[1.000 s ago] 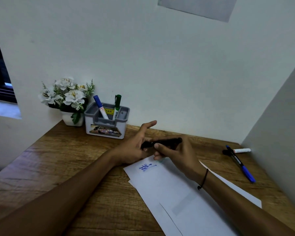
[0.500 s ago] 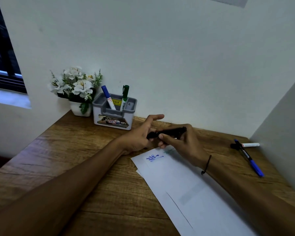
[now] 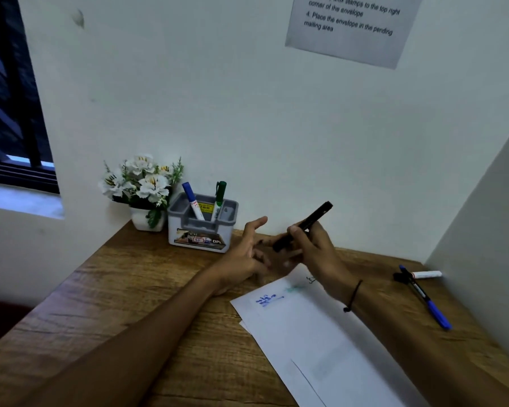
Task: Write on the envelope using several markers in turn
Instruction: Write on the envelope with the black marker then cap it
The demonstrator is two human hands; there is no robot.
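The white paper envelope (image 3: 312, 333) lay flat on the brown wooden worktop (image 3: 124, 292), blue scribbles near its far corner. Above that corner the right hand (image 3: 315, 251) gripped a black marker (image 3: 304, 226) — tilted toward two o'clock. The left hand (image 3: 247, 254) hovered at nine o'clock of it — fingers spread, holding nothing.

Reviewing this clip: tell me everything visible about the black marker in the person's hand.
The black marker is a slim, all-black stick, plastic by its look, with no readable label. The right hand grips its lower half, fingers curled round it, above the far end of the white envelope. It tilts steeply, its upper end up and to the right against the wall, its lower end toward the open left hand, whose fingertips lie close by; contact cannot be told. Whether it is capped cannot be told.
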